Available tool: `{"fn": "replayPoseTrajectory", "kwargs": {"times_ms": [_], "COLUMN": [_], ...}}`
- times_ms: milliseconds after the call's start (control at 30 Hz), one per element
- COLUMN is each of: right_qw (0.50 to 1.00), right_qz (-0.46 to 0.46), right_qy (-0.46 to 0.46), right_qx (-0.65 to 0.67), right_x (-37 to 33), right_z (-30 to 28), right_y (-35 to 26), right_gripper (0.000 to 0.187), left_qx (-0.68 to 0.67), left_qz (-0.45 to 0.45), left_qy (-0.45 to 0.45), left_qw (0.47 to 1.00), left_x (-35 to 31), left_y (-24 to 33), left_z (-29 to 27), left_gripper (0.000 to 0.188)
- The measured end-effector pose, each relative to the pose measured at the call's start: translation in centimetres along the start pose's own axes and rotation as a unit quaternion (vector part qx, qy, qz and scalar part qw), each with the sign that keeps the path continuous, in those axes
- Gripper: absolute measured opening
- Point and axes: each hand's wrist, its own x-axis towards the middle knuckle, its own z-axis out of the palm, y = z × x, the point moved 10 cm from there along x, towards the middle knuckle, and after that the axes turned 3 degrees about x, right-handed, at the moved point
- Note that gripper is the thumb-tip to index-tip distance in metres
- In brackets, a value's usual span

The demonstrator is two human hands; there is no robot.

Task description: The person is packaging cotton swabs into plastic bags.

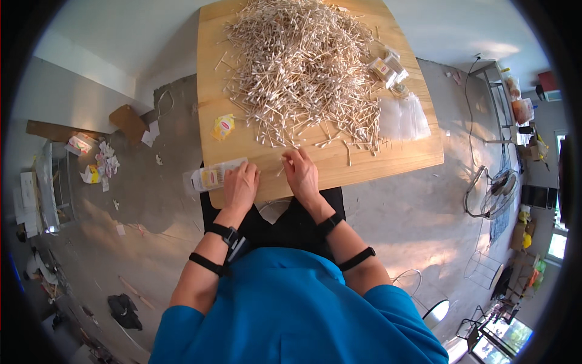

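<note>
A large heap of cotton swabs point(303, 73) with white tips and pale sticks covers the far part of the wooden table point(364, 164). Near the table's front left corner, my left hand point(241, 184) has its fingers closed on a clear plastic bag point(197, 180) with a yellow label card point(212, 176) in it. The bag lies flat, partly over the edge. To its right, my right hand point(302, 177) is pinched just short of the heap. What looks like a cotton swab shows at its fingertips, mostly hidden.
A yellow label packet point(224, 127) lies left of the heap. On the right are a stack of clear bags point(405, 118) and some filled packs point(388, 68). A standing fan point(503, 182) is on the floor at right; paper scraps point(106, 162) litter the floor at left.
</note>
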Motion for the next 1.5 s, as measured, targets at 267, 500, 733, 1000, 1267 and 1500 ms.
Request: {"fn": "replayPoseTrajectory", "kwargs": {"times_ms": [267, 500, 733, 1000, 1267, 1500], "right_qw": [0.993, 0.989, 0.998, 0.989, 0.985, 0.98], "right_qz": [-0.019, -0.081, 0.031, -0.049, -0.093, -0.076], "right_qy": [-0.114, -0.094, -0.02, -0.038, -0.109, -0.103], "right_qx": [0.01, -0.079, 0.043, -0.131, -0.096, -0.153], "right_x": [1.3, -1.5, -0.6, 2.4, 0.3, 4.4], "right_z": [-1.9, -1.9, -1.0, -1.4, -2.0, -0.1], "right_y": [1.0, 2.4, 1.8, 1.6, 0.5, 1.4], "right_gripper": [0.025, 0.013, 0.009, 0.01, 0.009, 0.011], "left_qx": [-0.159, -0.228, -0.2, -0.109, -0.119, -0.133], "left_qz": [-0.036, 0.002, -0.004, 0.088, 0.094, 0.093], "left_qy": [0.067, 0.08, 0.08, 0.107, 0.109, 0.119], "left_qw": [0.984, 0.97, 0.977, 0.984, 0.982, 0.98], "left_x": [0.0, 1.3, 0.7, -0.5, -0.7, -0.3], "left_y": [0.6, 3.6, 1.7, 4.4, 3.7, 3.9], "left_z": [-1.5, -0.3, 1.6, 0.9, 1.7, 1.4], "left_gripper": [0.029, 0.032, 0.023, 0.014, 0.015, 0.015]}}
